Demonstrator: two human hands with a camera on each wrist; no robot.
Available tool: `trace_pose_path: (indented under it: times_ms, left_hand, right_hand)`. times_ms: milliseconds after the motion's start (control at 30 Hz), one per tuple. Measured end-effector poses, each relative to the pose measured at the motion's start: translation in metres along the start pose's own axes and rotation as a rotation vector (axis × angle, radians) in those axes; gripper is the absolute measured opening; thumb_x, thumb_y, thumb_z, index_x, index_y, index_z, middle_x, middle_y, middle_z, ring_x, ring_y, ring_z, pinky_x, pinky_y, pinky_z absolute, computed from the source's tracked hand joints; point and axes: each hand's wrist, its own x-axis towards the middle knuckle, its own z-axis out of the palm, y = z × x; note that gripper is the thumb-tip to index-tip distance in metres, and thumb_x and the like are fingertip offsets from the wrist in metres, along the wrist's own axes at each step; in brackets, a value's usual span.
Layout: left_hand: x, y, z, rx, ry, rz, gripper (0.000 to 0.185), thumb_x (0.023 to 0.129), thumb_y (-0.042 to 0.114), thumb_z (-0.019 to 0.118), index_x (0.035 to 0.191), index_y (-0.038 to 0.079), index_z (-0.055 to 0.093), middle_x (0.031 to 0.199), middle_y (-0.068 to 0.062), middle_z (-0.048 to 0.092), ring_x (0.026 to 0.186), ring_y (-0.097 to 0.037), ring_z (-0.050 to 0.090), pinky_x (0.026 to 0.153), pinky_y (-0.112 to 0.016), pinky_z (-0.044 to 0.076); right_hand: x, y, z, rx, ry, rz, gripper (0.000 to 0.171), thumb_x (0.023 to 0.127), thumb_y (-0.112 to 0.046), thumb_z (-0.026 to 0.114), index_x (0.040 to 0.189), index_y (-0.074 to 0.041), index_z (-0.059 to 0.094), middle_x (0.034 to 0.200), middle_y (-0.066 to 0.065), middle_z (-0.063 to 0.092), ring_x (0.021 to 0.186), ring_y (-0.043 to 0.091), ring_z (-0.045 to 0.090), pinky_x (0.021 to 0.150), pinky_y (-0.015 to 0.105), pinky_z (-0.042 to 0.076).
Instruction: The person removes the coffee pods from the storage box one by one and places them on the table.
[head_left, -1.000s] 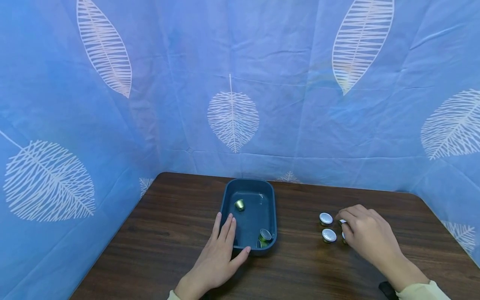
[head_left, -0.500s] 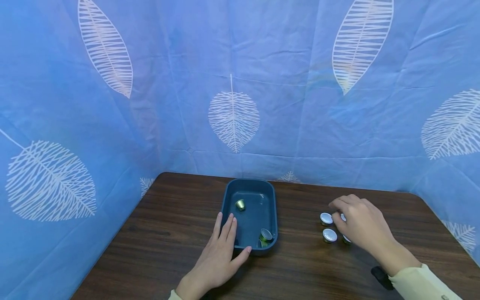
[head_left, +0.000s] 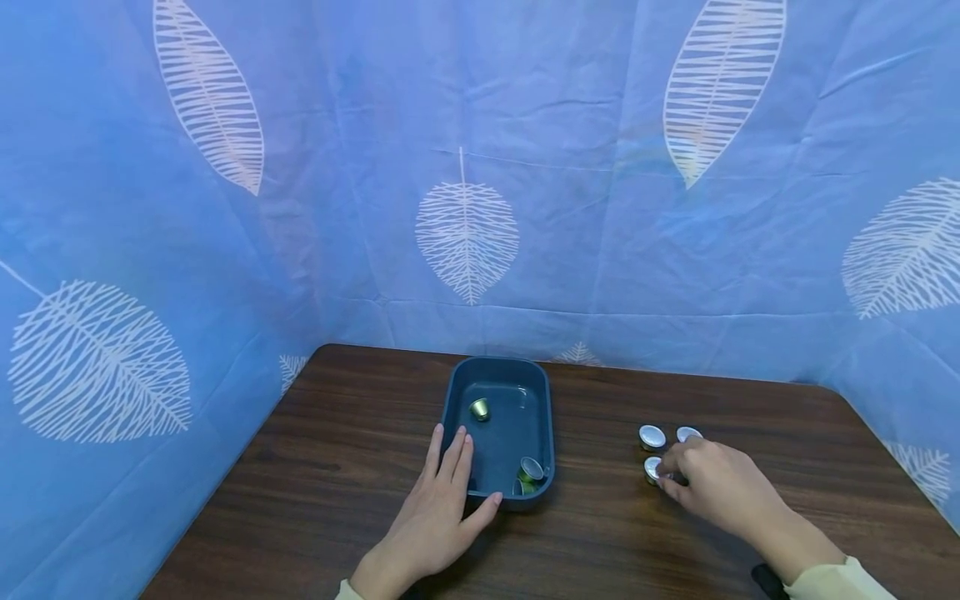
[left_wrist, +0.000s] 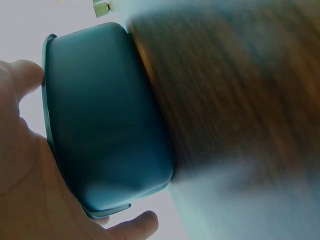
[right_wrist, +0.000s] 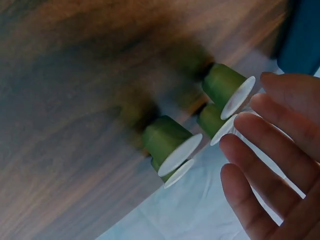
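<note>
Capsules (head_left: 652,437), small green cups with silver foil lids, stood lid-up in a tight cluster toward the right edge of the table (head_left: 352,467), well apart from the tray (head_left: 454,398); standing on their narrow ends, they offered the wide foil rims to whatever came from above; the right hand (head_left: 712,483) was down on the near side of that cluster, its fingertips (head_left: 670,477) touching the nearest capsule (head_left: 652,468); the head view showed the fingers bent over it, though whether they had actually pinched it could not be told; from the right wrist view the fingers (right_wrist: 280,150) looked fairly straight and slightly spread just beside the lids, with four capsules (right_wrist: 172,142) crowded together there.

Over at the middle of the table, the left hand (head_left: 435,517) lay flat against the tray's near left corner; fingers straight and close together along the left wall, thumb (head_left: 486,506) stretched out along the near wall; a bracing hold, it seemed, keeping the light tray from sliding; the left wrist view confirmed the palm (left_wrist: 25,190) pressed up to the tray's outer wall (left_wrist: 100,125).

Inside the tray, one capsule (head_left: 479,409) sat near the far left corner, and two more (head_left: 529,473) lay tipped on their sides in the near right corner, resting against the wall; a blue leaf-print cloth (head_left: 465,233) hung behind the table's far edge.
</note>
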Motion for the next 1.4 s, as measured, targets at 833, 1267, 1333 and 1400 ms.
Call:
trace_pose_path:
  times_ms: [833,1267,1333,1400]
  left_hand:
    - [-0.001,-0.001,0.001,-0.010,0.024,0.021,0.089,0.108,0.060,0.053,0.171,0.004,0.025,0.182,-0.014,0.017,0.170,-0.040,-0.002,0.128,-0.069,0.029]
    - [-0.001,0.000,0.000,0.000,0.008,0.016,0.090,0.108,0.063,0.051,0.172,0.005,0.023,0.182,-0.013,0.015,0.170,-0.039,-0.003,0.129,-0.068,0.028]
    - [-0.001,0.000,-0.001,-0.001,0.009,0.017,0.090,0.108,0.062,0.052,0.171,0.005,0.023,0.182,-0.014,0.015,0.170,-0.039,-0.003,0.128,-0.068,0.028]
    - [-0.001,0.000,-0.001,-0.002,0.009,0.016,0.090,0.108,0.062,0.052,0.171,0.005,0.024,0.182,-0.014,0.016,0.170,-0.039,-0.003,0.128,-0.068,0.028]
  right_hand:
    - [0.013,-0.008,-0.010,-0.052,0.031,-0.056,0.018,0.087,-0.029,0.090,0.098,-0.019,0.081,0.091,-0.009,0.074,0.076,0.008,0.063,0.060,0.028,0.052]
    - [0.033,-0.025,-0.023,0.032,-0.057,-0.066,0.033,0.092,-0.043,0.084,0.113,-0.018,0.082,0.110,0.000,0.080,0.087,0.017,0.075,0.068,0.038,0.061]
    - [0.038,-0.031,-0.027,0.045,-0.074,-0.070,0.035,0.093,-0.044,0.083,0.116,-0.017,0.082,0.114,0.002,0.080,0.092,0.020,0.076,0.072,0.041,0.063]
    - [0.043,-0.037,-0.031,0.051,-0.082,-0.076,0.037,0.093,-0.044,0.083,0.118,-0.017,0.081,0.117,0.004,0.080,0.099,0.025,0.077,0.077,0.045,0.064]
